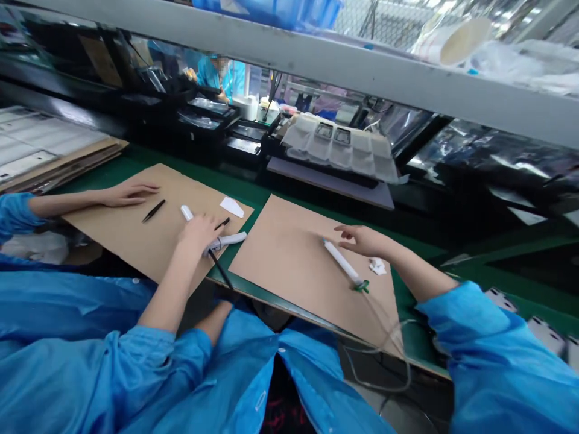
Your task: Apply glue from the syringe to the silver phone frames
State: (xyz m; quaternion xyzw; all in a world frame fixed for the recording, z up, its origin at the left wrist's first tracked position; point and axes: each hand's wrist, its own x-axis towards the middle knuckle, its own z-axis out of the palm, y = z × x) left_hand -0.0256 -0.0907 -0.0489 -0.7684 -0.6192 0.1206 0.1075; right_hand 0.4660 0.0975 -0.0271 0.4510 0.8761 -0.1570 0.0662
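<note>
My right hand (362,240) is over the right side of a brown cardboard sheet (289,253), its fingers stretched out and apart, holding nothing. Just left of it lies a white pen-shaped tool (341,262) with a bluish tip, a green fitting (362,286) and a thin clear hose. Crumpled white scraps (377,266) are near my right wrist. My left hand (221,310) is low by the table's front edge; only the wrist area shows and its fingers are hidden.
At left, a co-worker's hand (123,194) lies on another cardboard sheet (176,181) near black tweezers (154,211). Their other hand (199,232) covers part of a white handled tool (230,239). A shelf beam (271,42) crosses above; a pale compartment tray (339,144) stands behind.
</note>
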